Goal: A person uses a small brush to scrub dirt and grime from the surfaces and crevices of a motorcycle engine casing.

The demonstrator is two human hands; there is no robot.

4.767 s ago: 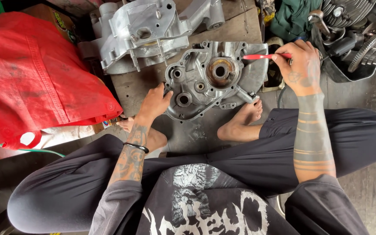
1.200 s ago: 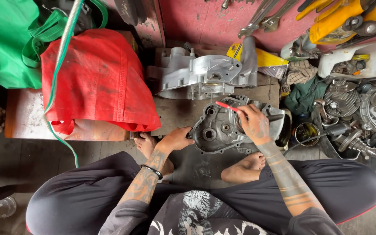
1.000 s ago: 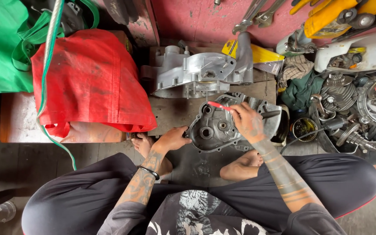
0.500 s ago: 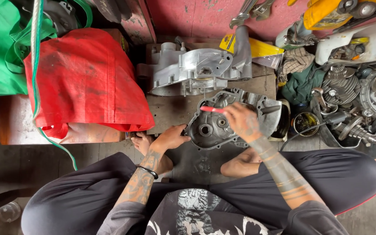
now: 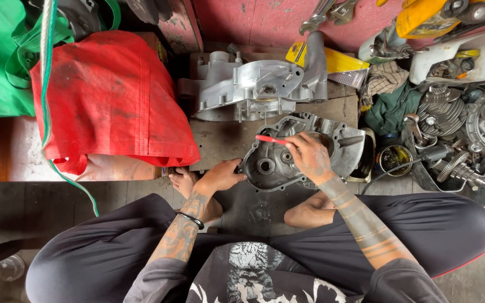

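Left hand [image 5: 223, 175] grips engine casing [image 5: 287, 160] edge — right hand [image 5: 309, 157] pinches red tool [image 5: 271, 139]

A big red bag [image 5: 113, 101] lies at nine o'clock with a green bag [image 5: 1, 56] beside it, a second grey metal engine part [image 5: 254, 90] sits at twelve o'clock, and gears [image 5: 461, 163] pile up at three o'clock.
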